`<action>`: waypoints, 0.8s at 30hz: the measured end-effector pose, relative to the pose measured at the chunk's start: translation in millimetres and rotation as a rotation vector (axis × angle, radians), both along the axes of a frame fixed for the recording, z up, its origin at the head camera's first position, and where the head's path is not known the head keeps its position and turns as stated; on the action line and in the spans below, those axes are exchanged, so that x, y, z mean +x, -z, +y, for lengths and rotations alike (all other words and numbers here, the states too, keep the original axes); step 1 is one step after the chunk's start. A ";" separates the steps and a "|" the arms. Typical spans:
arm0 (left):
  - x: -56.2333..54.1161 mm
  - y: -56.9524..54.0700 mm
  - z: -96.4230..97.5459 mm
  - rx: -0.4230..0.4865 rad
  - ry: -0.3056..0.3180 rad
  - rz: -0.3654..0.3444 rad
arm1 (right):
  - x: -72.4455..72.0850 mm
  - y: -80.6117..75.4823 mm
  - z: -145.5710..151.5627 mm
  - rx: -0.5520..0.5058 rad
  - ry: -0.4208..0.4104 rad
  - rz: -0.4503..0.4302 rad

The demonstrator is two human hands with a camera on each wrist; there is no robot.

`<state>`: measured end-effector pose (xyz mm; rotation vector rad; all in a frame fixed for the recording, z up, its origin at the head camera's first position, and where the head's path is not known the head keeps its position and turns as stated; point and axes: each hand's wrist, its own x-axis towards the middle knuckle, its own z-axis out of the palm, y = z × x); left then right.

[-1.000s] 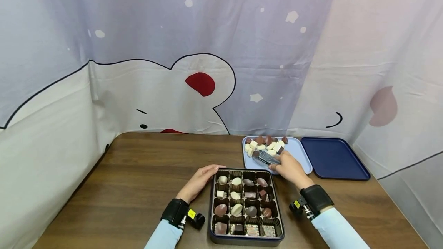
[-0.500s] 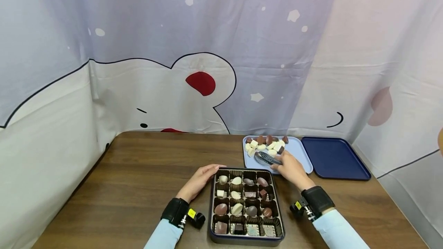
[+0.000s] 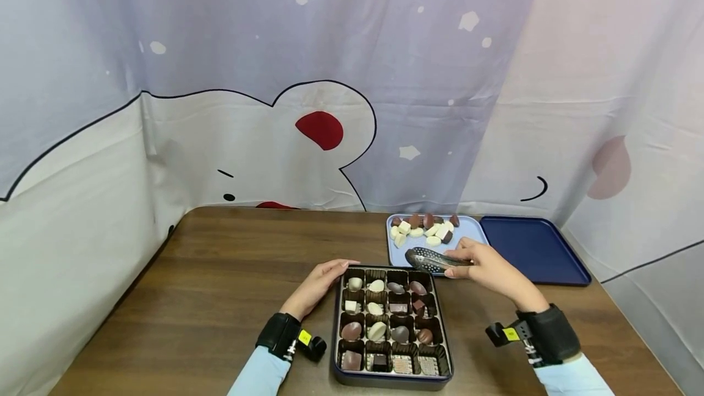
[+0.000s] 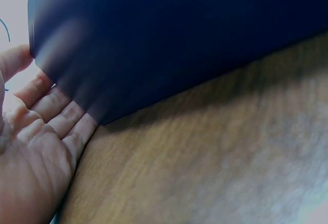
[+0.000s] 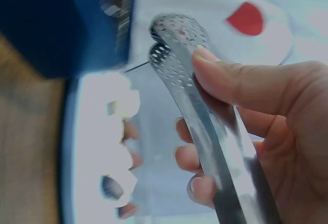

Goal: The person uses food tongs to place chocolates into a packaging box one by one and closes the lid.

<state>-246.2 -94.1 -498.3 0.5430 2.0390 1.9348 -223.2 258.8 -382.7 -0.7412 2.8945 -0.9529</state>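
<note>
The chocolate box [image 3: 390, 377] stands on the table, its divided insert holding chocolates such as a white oval piece [image 3: 376, 331] and a brown round one [image 3: 425, 337]. Two compartments at its near right show a patterned base. My left hand [image 3: 313, 289] rests at the box's far left corner; in the left wrist view its fingers [image 4: 66, 116] lie nearly straight against the blue side. My right hand [image 3: 489, 271] grips metal tongs [image 3: 431, 260] over the near edge of the light blue tray [image 3: 467, 234]. Their perforated heads sit close together; whether they hold anything cannot be told.
Several white and brown chocolates [image 3: 433, 241] lie loose on the tray's far left part. Beside it on the right lies a dark blue lid [image 3: 533, 249]. A patterned curtain [image 3: 275, 139] hangs behind the wooden table [image 3: 220, 298].
My right hand has moved right and nearer, and turned, lifting the tongs away from the chocolates toward the box's far edge. The left hand stays at the box corner.
</note>
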 end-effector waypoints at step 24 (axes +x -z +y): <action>0.1 0.6 0.4 -0.003 -0.008 -0.018 | 70.2 -24.6 -17.0 0.089 -0.460 -0.102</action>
